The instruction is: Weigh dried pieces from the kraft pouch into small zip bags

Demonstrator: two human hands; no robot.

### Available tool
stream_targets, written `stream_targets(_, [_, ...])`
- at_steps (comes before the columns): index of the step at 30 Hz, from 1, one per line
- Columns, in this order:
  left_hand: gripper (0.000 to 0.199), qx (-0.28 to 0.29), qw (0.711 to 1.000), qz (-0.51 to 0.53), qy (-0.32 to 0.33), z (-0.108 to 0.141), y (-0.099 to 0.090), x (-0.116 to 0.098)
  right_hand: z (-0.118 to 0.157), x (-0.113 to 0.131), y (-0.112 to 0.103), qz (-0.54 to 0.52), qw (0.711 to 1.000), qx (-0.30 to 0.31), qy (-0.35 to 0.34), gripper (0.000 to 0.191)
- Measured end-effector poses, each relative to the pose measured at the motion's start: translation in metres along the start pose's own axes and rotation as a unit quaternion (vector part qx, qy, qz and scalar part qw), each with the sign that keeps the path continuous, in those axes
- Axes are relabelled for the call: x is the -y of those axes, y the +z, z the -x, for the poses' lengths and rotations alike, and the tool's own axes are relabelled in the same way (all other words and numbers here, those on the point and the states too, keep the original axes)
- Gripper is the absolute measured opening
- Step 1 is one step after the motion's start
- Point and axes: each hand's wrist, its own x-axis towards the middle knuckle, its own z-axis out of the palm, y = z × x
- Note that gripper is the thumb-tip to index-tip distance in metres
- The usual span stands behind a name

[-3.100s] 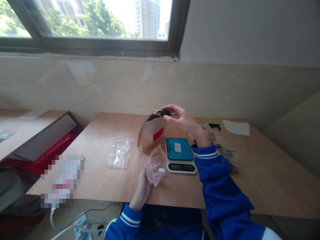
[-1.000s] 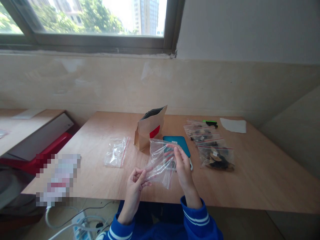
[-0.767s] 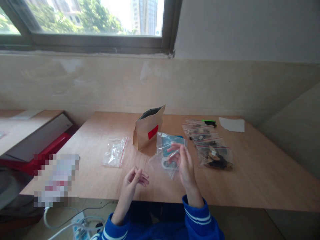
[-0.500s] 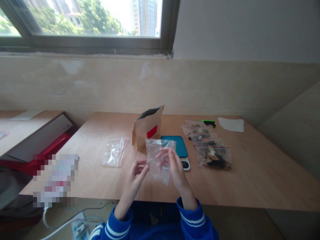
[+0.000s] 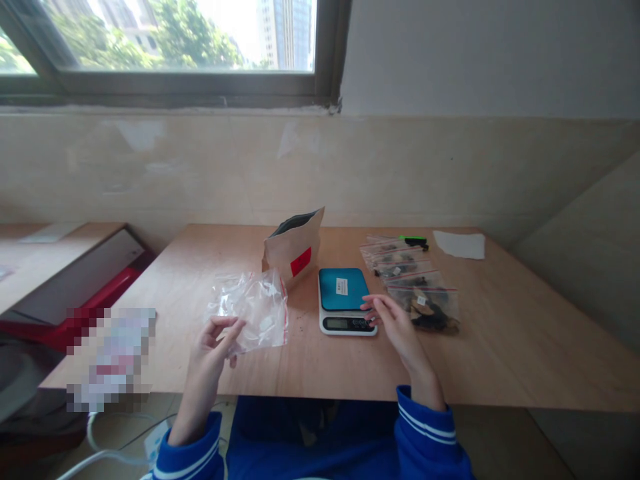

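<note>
A clear zip bag [image 5: 263, 313] with a red seal line hangs from my left hand [image 5: 215, 343], pinched between thumb and fingers. It overlaps another clear bag [image 5: 220, 293] lying on the table. My right hand [image 5: 393, 320] holds nothing, its fingers apart, by the right edge of the scale. That scale [image 5: 345, 293] has a blue top with a small white label and a dark display in front. Behind it to the left stands an open brown paper pouch [image 5: 295, 247] with a red patch.
Several filled zip bags [image 5: 430, 307] overlap in a row right of the scale. Beyond them lie a green and black object [image 5: 414, 241] and a white paper piece [image 5: 460, 245]. A blurred-out item [image 5: 115, 360] sits at the table's left edge, near white cables [image 5: 95, 437].
My left hand has moved left with the clear bag. My right hand has come off the bag and moved right, uncovering the scale.
</note>
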Motion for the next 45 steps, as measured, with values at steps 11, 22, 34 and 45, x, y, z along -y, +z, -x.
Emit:
stream_targets(11, [0.051, -0.119, 0.971, -0.181, 0.097, -0.056, -0.051, -0.003, -0.007, -0.046, -0.054, 0.339, 0.895, -0.230, -0.174, 0.036])
stream_targets(22, [0.056, -0.128, 0.810, -0.527, 0.224, -0.075, -0.039, 0.027, -0.006, -0.069, -0.040, 0.494, 0.828, -0.248, -0.098, 0.053])
stream_targets(34, [0.040, 0.016, 0.846, -0.492, 0.205, -0.083, -0.054, 0.036, -0.004, -0.052, -0.076, 0.359, 0.884, -0.258, -0.149, 0.047])
stream_targets(45, [0.047, 0.012, 0.786, -0.610, 0.099, -0.083, -0.020, 0.042, 0.008, -0.019, -0.072, 0.194, 0.898, -0.381, -0.105, 0.042])
